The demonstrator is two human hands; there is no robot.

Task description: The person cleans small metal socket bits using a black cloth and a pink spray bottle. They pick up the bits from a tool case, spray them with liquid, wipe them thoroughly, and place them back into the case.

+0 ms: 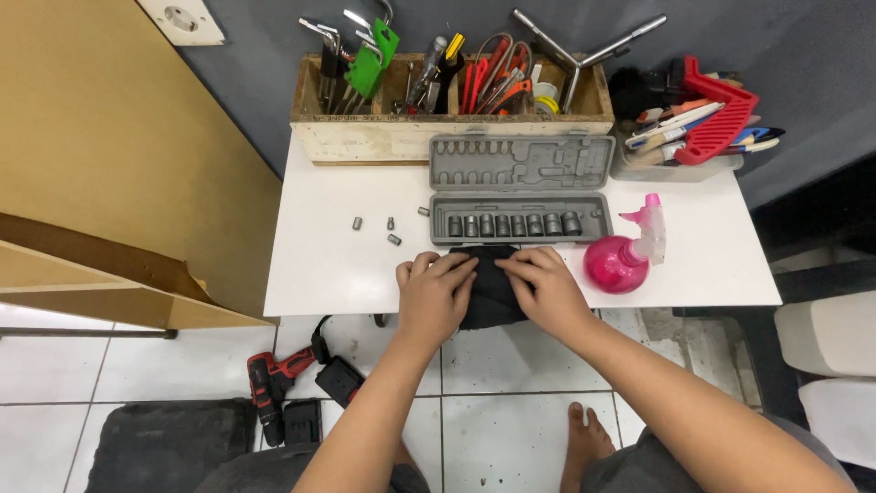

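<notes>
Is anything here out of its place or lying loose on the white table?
Yes. Four small sockets lie loose on the table, left of the open grey case, whose upper slots are empty. Both hands press a black cloth.

A pink spray bottle (623, 259) is lying on the right of the white table (338, 265). A wooden toolbox (383, 137) is sitting at the far edge. 4 small bits (393, 239), possibly sockets, are lying left. A red drill (267, 383) is resting on the near floor.
</notes>
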